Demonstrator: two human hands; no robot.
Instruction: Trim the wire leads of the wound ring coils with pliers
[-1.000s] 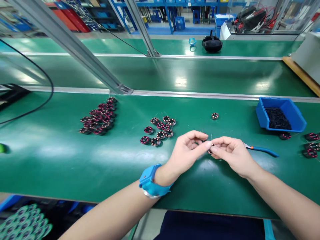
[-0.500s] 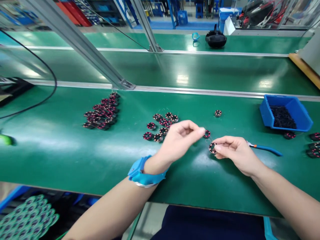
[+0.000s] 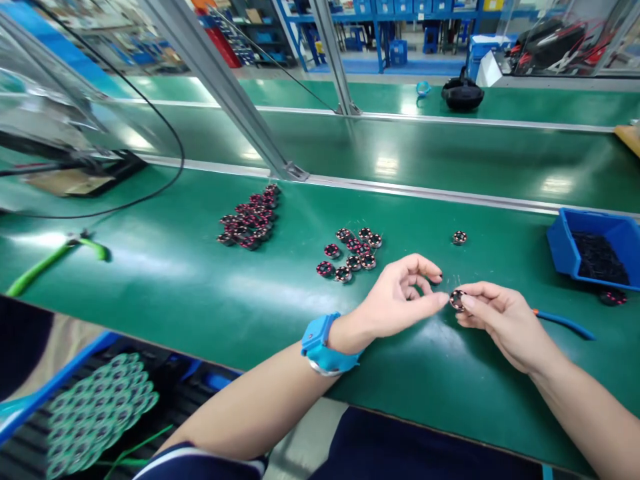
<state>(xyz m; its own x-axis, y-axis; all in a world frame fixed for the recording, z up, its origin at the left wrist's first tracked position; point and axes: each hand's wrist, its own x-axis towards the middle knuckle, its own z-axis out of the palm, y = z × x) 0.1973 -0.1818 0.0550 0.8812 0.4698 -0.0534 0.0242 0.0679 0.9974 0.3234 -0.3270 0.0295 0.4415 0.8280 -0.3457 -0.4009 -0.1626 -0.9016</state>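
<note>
My right hand (image 3: pixel 505 323) pinches a small motor stator (image 3: pixel 456 300), a dark ring with copper windings and thin wire ends standing up from it. Just left of that stator, my left hand (image 3: pixel 405 293) has its thumb and fingers apart, its thumb tip close to the ring. Whether the thumb touches it I cannot tell. Behind the hands lies a single loose stator (image 3: pixel 459 237). A loose group of stators (image 3: pixel 353 261) sits beyond my left hand. Partly hidden by my right hand is a blue-handled tool (image 3: pixel 567 325).
A tight pile of stators (image 3: pixel 250 220) lies farther left. On the right stands a blue bin (image 3: pixel 563 250) of thin black pieces, with another stator (image 3: pixel 613 297) before it. Green-handled pliers (image 3: pixel 45 265) lie at the left. A metal post (image 3: pixel 240 100) rises behind the pile.
My left hand's fingers have gone from close together to apart, and the hand is nearer the stator. The right hand keeps its hold. The view has swung left.
</note>
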